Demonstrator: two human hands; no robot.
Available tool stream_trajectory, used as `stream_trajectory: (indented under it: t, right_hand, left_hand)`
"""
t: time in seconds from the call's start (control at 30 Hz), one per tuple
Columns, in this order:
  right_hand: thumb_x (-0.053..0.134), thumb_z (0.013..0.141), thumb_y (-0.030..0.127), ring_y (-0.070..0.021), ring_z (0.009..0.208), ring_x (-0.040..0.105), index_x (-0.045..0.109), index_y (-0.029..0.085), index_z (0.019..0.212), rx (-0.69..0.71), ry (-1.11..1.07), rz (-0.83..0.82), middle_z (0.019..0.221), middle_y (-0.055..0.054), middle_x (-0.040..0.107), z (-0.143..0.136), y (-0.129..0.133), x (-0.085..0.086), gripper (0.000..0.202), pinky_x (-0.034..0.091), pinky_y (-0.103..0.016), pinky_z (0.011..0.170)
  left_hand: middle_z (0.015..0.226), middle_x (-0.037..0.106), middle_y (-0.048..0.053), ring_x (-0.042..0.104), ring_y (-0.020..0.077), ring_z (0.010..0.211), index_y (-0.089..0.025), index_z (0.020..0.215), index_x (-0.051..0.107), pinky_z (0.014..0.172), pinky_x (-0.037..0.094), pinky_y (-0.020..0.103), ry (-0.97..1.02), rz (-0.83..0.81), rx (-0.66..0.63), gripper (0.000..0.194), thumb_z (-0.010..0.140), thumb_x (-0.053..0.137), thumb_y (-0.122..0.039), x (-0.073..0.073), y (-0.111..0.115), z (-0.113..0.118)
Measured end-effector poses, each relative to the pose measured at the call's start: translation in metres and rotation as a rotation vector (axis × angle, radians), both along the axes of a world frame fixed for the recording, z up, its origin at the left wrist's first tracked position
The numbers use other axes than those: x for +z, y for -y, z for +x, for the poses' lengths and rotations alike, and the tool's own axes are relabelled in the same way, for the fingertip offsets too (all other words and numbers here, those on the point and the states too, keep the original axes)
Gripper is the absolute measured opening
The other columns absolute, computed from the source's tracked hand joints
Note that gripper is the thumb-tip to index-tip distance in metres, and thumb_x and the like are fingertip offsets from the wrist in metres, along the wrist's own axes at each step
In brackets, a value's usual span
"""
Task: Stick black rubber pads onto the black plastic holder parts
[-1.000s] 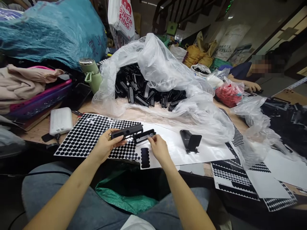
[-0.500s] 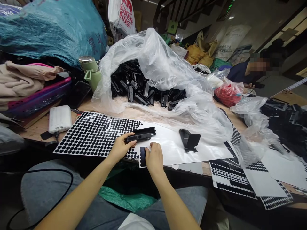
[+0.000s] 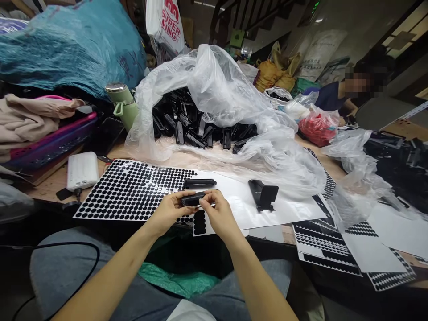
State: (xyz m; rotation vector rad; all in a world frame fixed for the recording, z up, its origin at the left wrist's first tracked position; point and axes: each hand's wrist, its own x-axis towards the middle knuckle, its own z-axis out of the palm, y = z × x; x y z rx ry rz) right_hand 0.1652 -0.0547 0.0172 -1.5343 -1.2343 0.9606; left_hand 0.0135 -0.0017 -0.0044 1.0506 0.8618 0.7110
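Just above the sticker sheet, a small oblong black plastic part (image 3: 192, 199) is held between both hands. My left hand (image 3: 169, 211) grips its left end, thumb below and fingers above. The fingers of my right hand (image 3: 219, 211) close on its right end, covering that end; a thin pale edge shows by the thumb. A similar black part (image 3: 199, 183) lies behind the hands on the sheet. Under my right fingers is a small piece with round black stickers (image 3: 199, 223). The white sheet (image 3: 230, 178) bears rows of black dots (image 3: 133, 187) on its left.
An unfolded black stand (image 3: 264, 195) is on the sheet's right side. Behind, a clear plastic bag (image 3: 220, 84) spills many black parts (image 3: 187, 122). A power bank (image 3: 82, 170) and green flask (image 3: 122, 104) stand left. More sticker sheets (image 3: 327, 249) overlap at right; a person (image 3: 331, 96) sits beyond.
My right hand has risen from the small sticker piece to the black part's right end. My left hand has brought that part slightly nearer me, away from the one lying behind.
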Motion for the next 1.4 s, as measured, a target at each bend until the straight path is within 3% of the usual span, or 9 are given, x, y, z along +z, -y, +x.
stream_trajectory:
  t: [0.5,0.73,1.0,1.27,1.4]
  right_hand:
    - [0.049,0.077,0.028,-0.0165,0.089,0.052,0.054,0.018,0.067,-0.053,0.043,-0.024,0.100,-0.006,0.052,-0.004,0.007,0.001,0.015,0.042,-0.028,0.070]
    - [0.049,0.078,0.027,-0.0149,0.084,0.052,0.054,0.019,0.068,-0.053,0.049,-0.043,0.101,-0.005,0.051,-0.004,0.011,0.004,0.014,0.041,-0.029,0.074]
    - [0.049,0.077,0.024,-0.0145,0.079,0.052,0.053,0.019,0.068,-0.098,0.082,-0.002,0.100,-0.006,0.051,-0.008,0.013,0.002,0.011,0.043,-0.030,0.071]
    - [0.049,0.077,0.022,-0.0159,0.084,0.050,0.052,0.018,0.068,-0.138,0.118,0.057,0.097,-0.007,0.050,-0.012,0.015,0.000,0.010,0.042,-0.032,0.078]
    - [0.051,0.077,0.026,-0.0162,0.084,0.050,0.049,0.019,0.070,-0.183,0.188,0.064,0.095,-0.006,0.050,-0.015,0.019,-0.006,0.010,0.041,-0.031,0.077]
  left_hand:
    - [0.097,0.067,0.006,0.064,0.0209,0.086,-0.015,0.104,0.059,0.079,0.052,0.035,-0.065,0.067,0.002,0.046,0.061,0.073,-0.018,0.006,0.012,0.004]
    - [0.095,0.067,0.007,0.065,0.0214,0.082,-0.015,0.107,0.058,0.073,0.053,0.036,-0.080,0.075,-0.027,0.047,0.062,0.072,-0.021,0.006,0.014,0.004]
    - [0.097,0.066,0.006,0.063,0.0213,0.085,-0.016,0.106,0.059,0.075,0.052,0.036,-0.099,0.115,-0.037,0.046,0.062,0.071,-0.021,0.011,0.017,0.005]
    - [0.094,0.066,0.005,0.063,0.0201,0.082,-0.016,0.104,0.060,0.075,0.052,0.034,-0.106,0.111,-0.010,0.046,0.061,0.072,-0.021,0.010,0.021,0.009]
    - [0.092,0.067,0.004,0.063,0.0189,0.080,-0.016,0.101,0.061,0.076,0.052,0.034,-0.072,0.075,0.011,0.044,0.059,0.073,-0.019,0.013,0.023,0.008]
